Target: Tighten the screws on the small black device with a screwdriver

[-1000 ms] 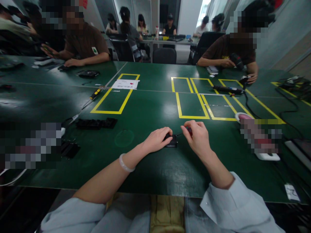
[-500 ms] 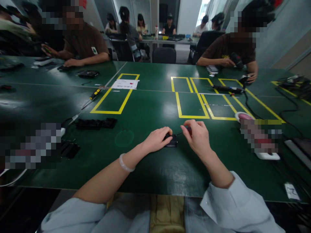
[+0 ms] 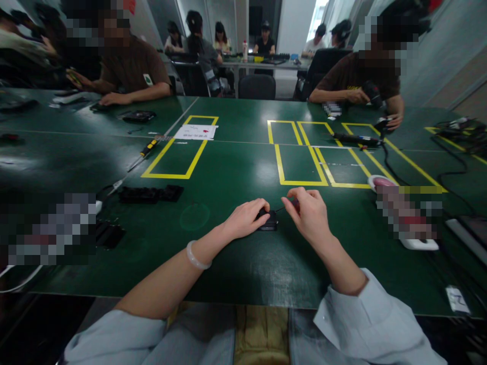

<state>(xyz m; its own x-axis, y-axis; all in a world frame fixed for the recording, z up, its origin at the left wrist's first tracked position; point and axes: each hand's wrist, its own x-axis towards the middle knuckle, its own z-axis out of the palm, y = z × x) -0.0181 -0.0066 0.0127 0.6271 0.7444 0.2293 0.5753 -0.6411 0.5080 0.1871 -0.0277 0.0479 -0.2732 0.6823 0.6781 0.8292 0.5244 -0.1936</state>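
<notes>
My left hand (image 3: 248, 218) is closed over a small black plastic part (image 3: 271, 223) and presses it against the green table. Its fingers cover much of that part. To the right, my right hand (image 3: 311, 215) pinches a thin dark tool that looks like a small screwdriver (image 3: 280, 208). The slim shaft points left, towards the black part. Most of its handle is hidden behind the fingers, and I cannot tell whether the tip touches the part.
Black plastic pieces (image 3: 150, 193) lie to the left, near a yellow-and-black screwdriver (image 3: 149, 147). Yellow tape outlines (image 3: 304, 183) mark the green table (image 3: 236, 167). White-edged devices (image 3: 420, 244) stand on both sides. Two people work across the table, one holding a power drill (image 3: 371, 94).
My right fingertips and the tool's shaft have shifted very slightly. My left hand and the black part stay where they were.
</notes>
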